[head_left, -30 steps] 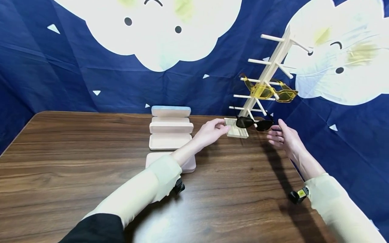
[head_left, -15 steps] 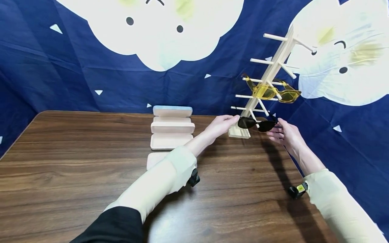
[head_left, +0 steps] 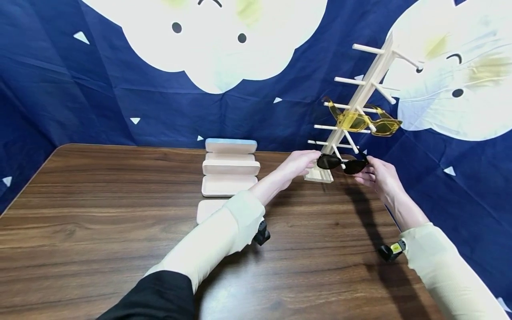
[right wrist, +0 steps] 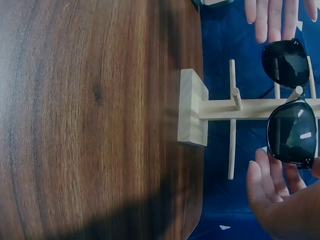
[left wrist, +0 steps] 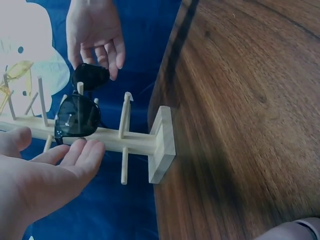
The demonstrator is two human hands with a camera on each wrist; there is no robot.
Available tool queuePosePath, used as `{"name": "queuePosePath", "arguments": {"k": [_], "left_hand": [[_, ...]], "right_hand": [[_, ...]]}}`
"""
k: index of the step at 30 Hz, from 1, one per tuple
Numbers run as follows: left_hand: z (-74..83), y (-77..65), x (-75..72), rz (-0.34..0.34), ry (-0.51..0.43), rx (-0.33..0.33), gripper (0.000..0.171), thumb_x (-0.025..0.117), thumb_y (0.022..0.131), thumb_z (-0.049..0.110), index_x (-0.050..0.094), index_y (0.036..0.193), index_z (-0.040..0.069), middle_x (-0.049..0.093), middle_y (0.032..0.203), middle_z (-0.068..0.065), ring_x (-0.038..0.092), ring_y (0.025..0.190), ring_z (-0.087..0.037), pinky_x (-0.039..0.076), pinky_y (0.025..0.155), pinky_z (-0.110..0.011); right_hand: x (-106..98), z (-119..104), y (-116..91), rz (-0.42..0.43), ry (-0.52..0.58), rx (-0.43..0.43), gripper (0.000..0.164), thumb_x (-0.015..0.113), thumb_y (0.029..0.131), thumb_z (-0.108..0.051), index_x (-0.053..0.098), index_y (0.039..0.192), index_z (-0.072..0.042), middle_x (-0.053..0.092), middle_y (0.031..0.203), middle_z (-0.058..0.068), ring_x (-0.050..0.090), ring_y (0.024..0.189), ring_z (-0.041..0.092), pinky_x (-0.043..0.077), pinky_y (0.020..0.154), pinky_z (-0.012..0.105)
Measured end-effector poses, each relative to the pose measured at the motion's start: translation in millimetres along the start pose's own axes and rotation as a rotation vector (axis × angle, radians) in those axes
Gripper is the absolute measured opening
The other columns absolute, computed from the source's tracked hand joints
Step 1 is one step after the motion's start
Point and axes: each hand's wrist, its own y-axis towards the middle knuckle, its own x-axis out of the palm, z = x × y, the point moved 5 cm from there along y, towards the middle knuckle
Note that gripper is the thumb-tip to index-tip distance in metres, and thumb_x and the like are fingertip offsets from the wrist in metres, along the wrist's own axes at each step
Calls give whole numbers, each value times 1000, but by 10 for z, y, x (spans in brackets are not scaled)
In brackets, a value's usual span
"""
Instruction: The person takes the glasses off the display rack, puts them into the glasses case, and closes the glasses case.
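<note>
— Where are the black sunglasses (head_left: 329, 162)?
— On a low peg (right wrist: 295, 93) of the wooden display stand (head_left: 370, 84), far right on the table (head_left: 120, 213), beneath the yellow-framed sunglasses (head_left: 385, 127).
— And the grip?
— Left hand (head_left: 295, 164): fingers at the left rim, thumb apart from them. Right hand (head_left: 382, 174): at the right rim; whether it pinches cannot be told.

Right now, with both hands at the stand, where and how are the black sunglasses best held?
Probably by the outer corners of the black sunglasses, left hand and right hand each coming from its own side. The front faces away from the wooden stand, the corners stick out on either side, and a peg shows at the bridge, so the middle looks awkward.
</note>
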Motion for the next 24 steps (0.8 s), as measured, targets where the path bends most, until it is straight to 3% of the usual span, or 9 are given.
{"name": "queuePosePath", "arguments": {"k": [4, 8, 16, 24], "left_hand": [[16, -28, 12, 6, 0, -7, 53, 53, 106, 32, 48, 154, 10, 55, 153, -12, 52, 143, -31, 41, 121, -44], [37, -68, 22, 1, 31, 9, 54, 54, 105, 32, 46, 155, 11, 49, 159, -8, 50, 145, -30, 39, 122, -43], [94, -179, 51, -8, 72, 28, 54, 54, 105, 28, 44, 157, 14, 46, 162, -5, 48, 147, -26, 38, 123, -42], [138, -300, 50, -20, 115, 27, 54, 53, 106, 28, 42, 158, 17, 43, 164, 0, 45, 149, -25, 36, 124, -42]], "right_hand": [[23, -6, -21, 11, 7, -27, 14, 48, 109, -22, 53, 107, -9, 75, 75, 1, 76, 66, 15, 63, 67, 28], [36, -24, -67, 25, 34, -69, 15, 50, 108, -21, 57, 101, -10, 75, 75, 2, 75, 64, 15, 63, 65, 27], [80, -38, -198, 36, 50, -178, 17, 47, 109, -16, 57, 99, -6, 78, 78, 3, 76, 65, 14, 63, 67, 27], [136, -38, -358, 85, 18, -279, 15, 50, 107, -14, 58, 98, -5, 78, 80, 2, 76, 67, 12, 63, 66, 26]]}}
